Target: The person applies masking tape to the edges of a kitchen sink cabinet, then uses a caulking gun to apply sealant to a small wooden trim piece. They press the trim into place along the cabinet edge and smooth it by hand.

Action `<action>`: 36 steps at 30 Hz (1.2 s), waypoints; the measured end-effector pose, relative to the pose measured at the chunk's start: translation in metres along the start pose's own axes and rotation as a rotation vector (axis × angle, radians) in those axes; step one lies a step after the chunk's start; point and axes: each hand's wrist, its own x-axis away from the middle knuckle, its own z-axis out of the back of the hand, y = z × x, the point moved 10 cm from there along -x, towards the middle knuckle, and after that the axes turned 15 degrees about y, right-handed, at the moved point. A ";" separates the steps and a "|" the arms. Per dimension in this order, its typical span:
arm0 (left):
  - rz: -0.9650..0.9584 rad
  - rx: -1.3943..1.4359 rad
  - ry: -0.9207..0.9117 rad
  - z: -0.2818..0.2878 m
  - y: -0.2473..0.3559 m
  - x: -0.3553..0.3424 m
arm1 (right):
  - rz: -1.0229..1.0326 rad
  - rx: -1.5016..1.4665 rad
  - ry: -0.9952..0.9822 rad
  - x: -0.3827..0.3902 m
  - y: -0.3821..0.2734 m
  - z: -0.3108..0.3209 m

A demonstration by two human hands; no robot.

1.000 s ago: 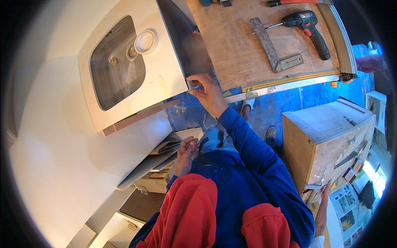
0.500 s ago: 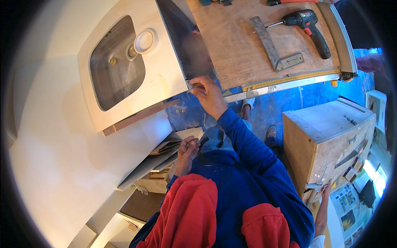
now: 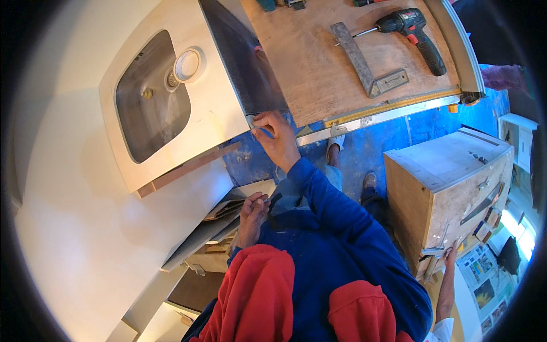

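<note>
My right hand (image 3: 279, 142) reaches to the near right corner of a pale countertop (image 3: 216, 108). Its thumb and fingers are pinched together at that corner, on something small that I cannot make out. Set into the countertop is a steel sink (image 3: 156, 119), with a roll of white tape (image 3: 188, 64) lying across its right edge. Lower down, in front of my body, my left hand (image 3: 250, 216) is closed with fingertips pressed together; what they hold is too small to name. A dark glossy panel (image 3: 239, 57) runs along the countertop's right side.
A wooden board (image 3: 302, 68) carries a cordless drill (image 3: 419, 40), a try square (image 3: 359, 68) and a yellow folding rule (image 3: 393, 106). On the right stands a wooden cabinet (image 3: 450, 159); another person's hand (image 3: 450, 255) is at its lower edge. Blue sheeting (image 3: 364, 148) covers the floor.
The whole view has shifted slightly, so the countertop and board sit further left. My right hand keeps to the corner, its fingers a little more closed. My left hand is nearly unchanged.
</note>
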 end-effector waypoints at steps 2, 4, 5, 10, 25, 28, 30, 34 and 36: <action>0.023 -0.004 0.015 0.002 -0.003 -0.001 | 0.003 -0.070 0.034 0.001 -0.002 0.000; 0.015 0.007 0.000 0.002 -0.002 -0.001 | 0.006 -0.095 0.055 0.002 -0.002 0.000; 0.019 0.001 0.011 0.003 -0.003 -0.002 | 0.007 -0.085 0.059 0.003 -0.002 0.000; -0.001 -0.007 0.014 0.004 -0.001 -0.001 | -0.028 -0.126 0.080 0.006 0.001 -0.001; 0.006 0.008 -0.034 0.004 -0.002 -0.003 | 0.060 -0.070 0.091 0.008 -0.005 0.002; 0.007 0.012 -0.039 0.003 0.000 -0.003 | 0.040 -0.074 0.097 0.009 -0.001 0.001; 0.010 0.012 -0.036 0.003 0.000 -0.004 | 0.035 -0.117 0.112 0.009 -0.001 0.001; 0.016 -0.001 -0.034 0.002 0.002 -0.004 | 0.010 -0.134 0.125 0.009 -0.002 0.002; 0.013 -0.008 -0.040 0.001 0.003 -0.003 | 0.005 -0.104 0.133 0.008 -0.005 0.004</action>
